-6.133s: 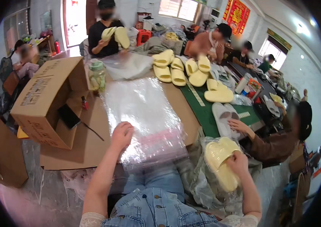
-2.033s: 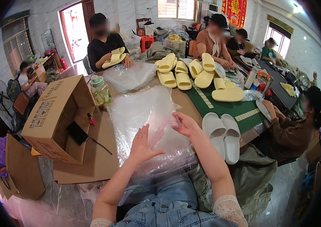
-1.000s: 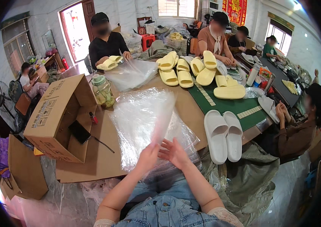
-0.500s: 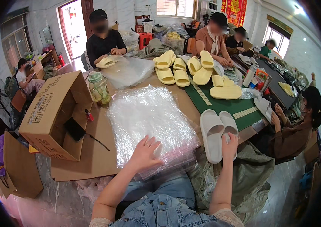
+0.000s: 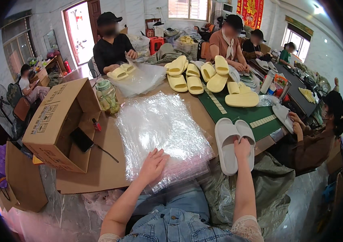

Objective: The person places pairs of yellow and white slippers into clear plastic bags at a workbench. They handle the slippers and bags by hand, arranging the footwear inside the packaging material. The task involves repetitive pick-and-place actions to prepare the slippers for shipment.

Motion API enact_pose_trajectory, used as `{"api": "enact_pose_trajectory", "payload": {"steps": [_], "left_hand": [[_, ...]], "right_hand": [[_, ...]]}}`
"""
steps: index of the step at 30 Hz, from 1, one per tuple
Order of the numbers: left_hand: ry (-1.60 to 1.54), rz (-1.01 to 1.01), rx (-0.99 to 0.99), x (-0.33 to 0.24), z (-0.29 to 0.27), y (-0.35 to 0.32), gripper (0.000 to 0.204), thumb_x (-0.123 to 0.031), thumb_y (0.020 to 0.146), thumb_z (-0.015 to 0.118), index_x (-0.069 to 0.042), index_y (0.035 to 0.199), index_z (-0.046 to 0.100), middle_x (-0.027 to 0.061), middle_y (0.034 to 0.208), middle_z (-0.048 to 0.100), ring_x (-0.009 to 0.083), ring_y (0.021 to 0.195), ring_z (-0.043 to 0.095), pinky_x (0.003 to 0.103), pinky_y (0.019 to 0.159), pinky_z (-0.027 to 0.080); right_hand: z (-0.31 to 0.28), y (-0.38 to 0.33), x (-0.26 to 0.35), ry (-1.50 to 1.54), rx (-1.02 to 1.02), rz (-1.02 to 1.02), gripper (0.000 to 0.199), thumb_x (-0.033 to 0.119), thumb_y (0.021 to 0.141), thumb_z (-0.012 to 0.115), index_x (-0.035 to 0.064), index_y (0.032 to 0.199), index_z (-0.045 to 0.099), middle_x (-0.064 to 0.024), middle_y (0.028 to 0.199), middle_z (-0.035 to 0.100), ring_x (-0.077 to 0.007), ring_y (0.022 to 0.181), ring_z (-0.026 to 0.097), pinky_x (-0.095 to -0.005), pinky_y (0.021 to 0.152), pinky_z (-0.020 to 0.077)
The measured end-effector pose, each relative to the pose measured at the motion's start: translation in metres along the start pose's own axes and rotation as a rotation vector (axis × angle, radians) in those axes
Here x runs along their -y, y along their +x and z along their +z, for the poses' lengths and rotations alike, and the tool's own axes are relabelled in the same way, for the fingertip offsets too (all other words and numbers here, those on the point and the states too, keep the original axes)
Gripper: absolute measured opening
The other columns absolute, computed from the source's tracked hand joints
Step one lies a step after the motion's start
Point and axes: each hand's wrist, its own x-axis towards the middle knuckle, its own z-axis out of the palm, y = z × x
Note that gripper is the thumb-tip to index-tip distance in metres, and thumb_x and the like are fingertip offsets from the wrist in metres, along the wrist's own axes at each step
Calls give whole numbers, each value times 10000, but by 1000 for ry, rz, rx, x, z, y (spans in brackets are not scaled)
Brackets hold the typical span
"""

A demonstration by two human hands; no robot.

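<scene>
A stack of clear plastic bags (image 5: 159, 125) with pinkish lower edges lies on the cardboard-covered table in front of me. My left hand (image 5: 154, 164) rests flat on its near part, fingers stretched out. To the right, a pair of light grey slide slippers (image 5: 227, 155) sits side by side at the table edge, toes pointing away. My right hand (image 5: 242, 148) is closed on the pair where the two straps meet. Its fingertips are partly hidden inside the slippers.
On the left stands an open cardboard box (image 5: 56, 129) with a black phone (image 5: 81, 139) in it, beside a glass jar (image 5: 107, 99). Yellow slippers (image 5: 195, 78) are grouped at the back on a green mat (image 5: 236, 115). Co-workers sit around the table.
My right hand has pushed in between the grey slippers and closed on their straps. My left hand has flattened onto the bags. Across the table, a co-worker's second yellow slipper has come into view.
</scene>
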Motion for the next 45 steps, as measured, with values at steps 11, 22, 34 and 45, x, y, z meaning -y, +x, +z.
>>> {"api": "enact_pose_trajectory", "payload": {"steps": [11, 22, 34, 45], "left_hand": [[274, 55, 83, -29, 21, 8, 591, -515, 922, 637, -154, 1389, 609, 223, 1504, 484, 443, 1455, 343, 553, 1203, 244], [-438, -227, -3, -20, 9, 15, 345, -265, 1023, 538, -100, 1287, 688, 198, 1370, 616, 321, 1390, 476, 393, 1135, 364], [-508, -310, -476, -25, 18, 20, 265, -181, 889, 747, 13, 1070, 745, 127, 985, 769, 163, 880, 720, 304, 809, 554], [-517, -213, -403, -55, 2, 16, 172, -115, 942, 679, -12, 1069, 735, 130, 1138, 727, 182, 1060, 667, 318, 968, 501]], "right_hand": [[7, -2, -3, -27, -58, -8, 470, 439, 939, 586, -19, 922, 688, -242, 1011, 663, -431, 930, 662, -535, 821, 522], [8, -5, -7, -9, -90, 1, 418, 396, 917, 616, -15, 886, 682, -231, 989, 660, -424, 927, 661, -546, 815, 516], [-85, -61, 10, 633, -231, -383, 259, 202, 887, 674, -5, 1042, 703, -228, 1026, 671, -442, 935, 638, -487, 794, 512], [-133, -127, 91, 207, 564, -1004, 295, 239, 789, 667, 1, 961, 699, -206, 955, 667, -404, 857, 656, -509, 775, 531]]}}
